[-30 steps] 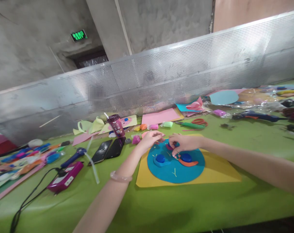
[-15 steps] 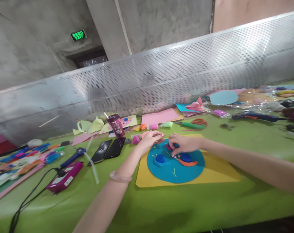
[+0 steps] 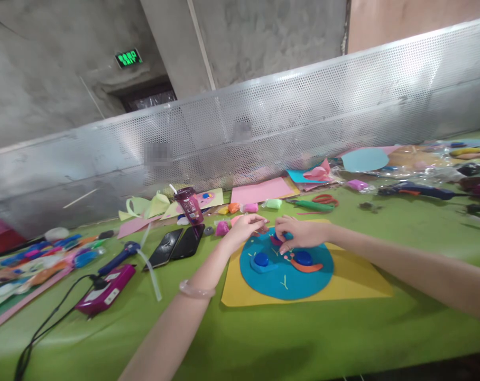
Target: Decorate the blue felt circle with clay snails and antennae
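A round blue paper disc [image 3: 285, 288] lies on a yellow sheet [image 3: 367, 286]. Decorating the disc are dark blue clay rounds [image 3: 261, 259], an orange curved clay strip [image 3: 309, 267], a light blue clay strip [image 3: 266, 269] and thin yellow-green lines [image 3: 284, 283]. My right hand [image 3: 303, 234] is over its upper part, fingers bent together beside a magenta clay piece [image 3: 275, 241]; what the fingertips hold is hidden. At the disc's upper left edge, my left hand [image 3: 246, 228] has its fingers drawn together, and anything between them is too small to make out.
Left of the sheet are two dark phones [image 3: 188, 241], a purple box [image 3: 107, 290] with a black cord, and a blue glue gun [image 3: 120, 256]. Behind are a drink cup [image 3: 189, 205], clay packets [image 3: 250, 207], scissors [image 3: 313, 204] and coloured papers [image 3: 261, 190], before a perforated metal panel [image 3: 264, 127].
My right hand has lifted very slightly, its thumb tip shifting a little upward over the disc. My left hand stays almost where it was.
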Tool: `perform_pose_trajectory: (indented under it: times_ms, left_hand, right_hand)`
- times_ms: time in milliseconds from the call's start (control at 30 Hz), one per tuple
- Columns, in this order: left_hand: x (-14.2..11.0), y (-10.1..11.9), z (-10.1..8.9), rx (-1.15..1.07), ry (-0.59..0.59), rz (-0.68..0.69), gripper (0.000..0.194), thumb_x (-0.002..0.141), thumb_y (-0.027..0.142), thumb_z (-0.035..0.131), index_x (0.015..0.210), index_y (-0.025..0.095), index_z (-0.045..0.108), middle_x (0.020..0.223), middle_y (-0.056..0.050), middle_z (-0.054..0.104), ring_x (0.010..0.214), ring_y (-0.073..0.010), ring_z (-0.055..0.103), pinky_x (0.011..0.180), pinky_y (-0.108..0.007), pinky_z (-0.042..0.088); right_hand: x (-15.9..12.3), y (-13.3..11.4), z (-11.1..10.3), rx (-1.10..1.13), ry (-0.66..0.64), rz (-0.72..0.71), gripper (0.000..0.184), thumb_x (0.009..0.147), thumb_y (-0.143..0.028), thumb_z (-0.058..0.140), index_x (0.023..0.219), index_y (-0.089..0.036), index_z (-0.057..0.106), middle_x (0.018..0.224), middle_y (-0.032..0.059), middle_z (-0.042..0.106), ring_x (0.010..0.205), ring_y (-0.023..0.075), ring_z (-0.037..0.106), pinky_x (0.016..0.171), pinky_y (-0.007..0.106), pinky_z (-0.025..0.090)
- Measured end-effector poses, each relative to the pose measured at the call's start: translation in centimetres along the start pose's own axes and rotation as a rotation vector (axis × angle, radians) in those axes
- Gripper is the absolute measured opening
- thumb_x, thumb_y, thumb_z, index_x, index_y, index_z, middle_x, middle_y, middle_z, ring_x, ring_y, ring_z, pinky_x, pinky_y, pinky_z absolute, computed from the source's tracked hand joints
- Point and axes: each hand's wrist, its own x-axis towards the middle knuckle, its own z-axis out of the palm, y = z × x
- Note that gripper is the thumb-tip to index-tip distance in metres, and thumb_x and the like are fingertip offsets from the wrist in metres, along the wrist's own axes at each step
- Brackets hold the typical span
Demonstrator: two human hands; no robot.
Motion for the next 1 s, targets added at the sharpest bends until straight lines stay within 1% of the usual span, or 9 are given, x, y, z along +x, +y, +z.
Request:
perform_pose_trajectory:
  times_ms: [133, 300, 433, 633, 800, 1000]
  left_hand:
    - [-0.1, 0.1, 0.0, 0.014, 0.003, -0.004, 0.015, 0.078, 0.028, 0.059, 0.086, 0.016, 0.064, 0.079, -0.005, 0.068, 0.072, -0.0140, 0.063, 0.062, -0.023, 0.046]
    - [-0.1, 0.0, 0.0, 0.007, -0.007, 0.003, 0.016, 0.079, 0.028, 0.059, 0.087, 0.016, 0.064, 0.080, -0.006, 0.068, 0.072, -0.0136, 0.063, 0.061, -0.022, 0.046]
    - [0.0, 0.0, 0.0, 0.015, -0.001, 0.002, 0.018, 0.077, 0.031, 0.062, 0.085, 0.015, 0.064, 0.078, -0.006, 0.068, 0.073, -0.0150, 0.063, 0.062, -0.024, 0.046]
    - [0.0, 0.0, 0.0, 0.010, -0.009, 0.002, 0.018, 0.078, 0.030, 0.061, 0.087, 0.015, 0.063, 0.079, -0.007, 0.068, 0.072, -0.0147, 0.064, 0.062, -0.023, 0.046]
    - [-0.1, 0.2, 0.0, 0.030, -0.007, -0.002, 0.017, 0.078, 0.031, 0.061, 0.084, 0.015, 0.064, 0.079, -0.006, 0.068, 0.072, -0.0139, 0.063, 0.062, -0.023, 0.046]
    - [-0.1, 0.1, 0.0, 0.027, -0.013, -0.010, 0.018, 0.077, 0.031, 0.061, 0.085, 0.015, 0.064, 0.079, -0.006, 0.068, 0.071, -0.0140, 0.063, 0.061, -0.023, 0.046]
  right_hand:
    - [0.0, 0.0, 0.0, -0.017, -0.009, -0.030, 0.033, 0.078, -0.050, 0.054, 0.070, -0.020, 0.046, 0.083, 0.0019, 0.045, 0.088, 0.0208, 0.042, 0.077, 0.034, 0.035]
    - [0.0, -0.2, -0.1, 0.005, -0.010, -0.017, 0.031, 0.079, -0.049, 0.052, 0.072, -0.020, 0.046, 0.085, 0.0022, 0.044, 0.089, 0.0212, 0.042, 0.078, 0.035, 0.035]
    - [0.0, -0.3, -0.2, 0.018, -0.028, -0.060, 0.031, 0.078, -0.049, 0.053, 0.070, -0.020, 0.045, 0.083, 0.0016, 0.045, 0.087, 0.0207, 0.042, 0.078, 0.034, 0.035]
    - [-0.1, -1.0, -0.5, 0.055, -0.016, -0.048, 0.029, 0.078, -0.048, 0.053, 0.071, -0.020, 0.046, 0.084, 0.0024, 0.045, 0.089, 0.0207, 0.042, 0.080, 0.034, 0.036]
    - [-0.1, -0.9, -0.3, 0.054, -0.058, -0.070, 0.032, 0.077, -0.049, 0.054, 0.068, -0.020, 0.042, 0.080, 0.0013, 0.045, 0.086, 0.0204, 0.042, 0.077, 0.033, 0.036]
    - [-0.2, -1.0, -0.5, 0.080, 0.004, -0.067, 0.030, 0.077, -0.048, 0.054, 0.070, -0.020, 0.044, 0.086, 0.0029, 0.046, 0.090, 0.0210, 0.042, 0.078, 0.033, 0.036]
